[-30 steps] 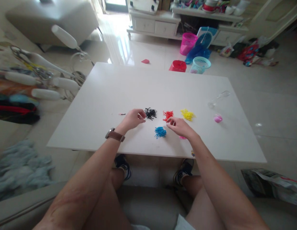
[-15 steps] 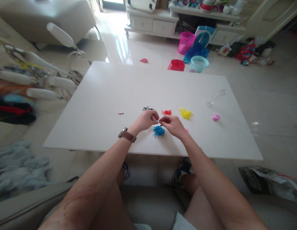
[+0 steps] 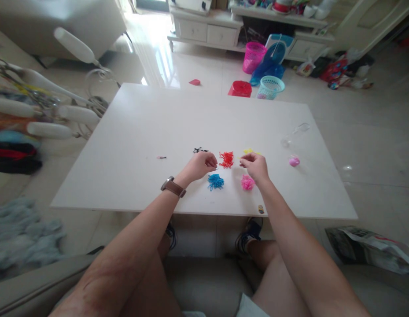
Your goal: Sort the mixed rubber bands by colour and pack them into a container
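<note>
My left hand (image 3: pixel 205 162), with a brown-strapped watch on the wrist, is closed in a pinch above the table; a thin piece shows faintly below its fingertips, too small to name. Across from it, my right hand (image 3: pixel 255 165) is also pinched, and what it holds, if anything, cannot be made out. Between them lies a pile of small red loops (image 3: pixel 226 160). A blue pile (image 3: pixel 216 181) sits below the left hand, a pink pile (image 3: pixel 247 182) below the right. Partly hidden behind the hands are black pieces (image 3: pixel 198 150) and a yellow pile (image 3: pixel 248 151).
A small pink-and-black piece (image 3: pixel 161 157) lies to the left on the white table (image 3: pixel 151 119). At the right are a pink ball-like object (image 3: pixel 294 161) and a clear plastic object (image 3: pixel 295 135). A small sticker (image 3: pixel 260 209) is near the front edge. Baskets stand on the floor beyond.
My hands were together over the blue pile, with a thin white strand at the left fingers. My right hand has moved away to the right, uncovering the red and pink piles and covering much of the yellow.
</note>
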